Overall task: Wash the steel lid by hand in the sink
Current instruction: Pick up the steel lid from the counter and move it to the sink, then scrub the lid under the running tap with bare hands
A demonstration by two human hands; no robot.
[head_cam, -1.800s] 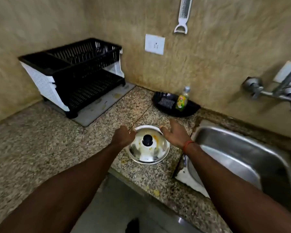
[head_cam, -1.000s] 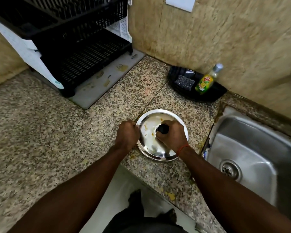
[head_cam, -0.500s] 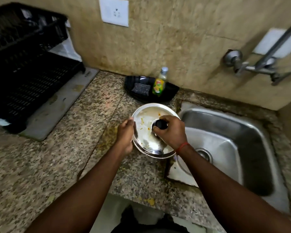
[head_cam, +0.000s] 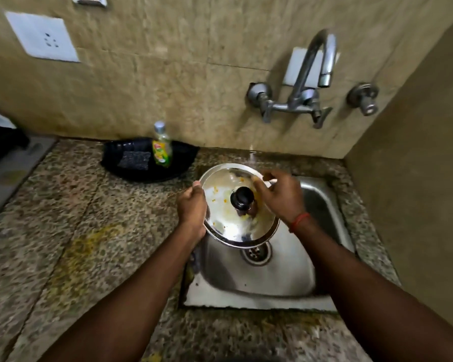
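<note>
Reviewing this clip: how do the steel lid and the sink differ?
The steel lid is round, with a black knob; the sink is squarish, with a drain. The lid carries yellow food smears; the sink's basin looks clean. Both are shiny steel.

Soap bottle [head_cam: 162,150], scrub pad [head_cam: 134,160] in black tray [head_cam: 185,163]; tap [head_cam: 302,97] on wall [head_cam: 194,61].

Nothing actually readable here tbh. Only printed thing is the label on the dish soap bottle [head_cam: 162,150] standing in the black tray [head_cam: 131,173], far left of the sink [head_cam: 259,301]. It's yellow-green with a red logo patch, lettering too blurry to make out.
</note>
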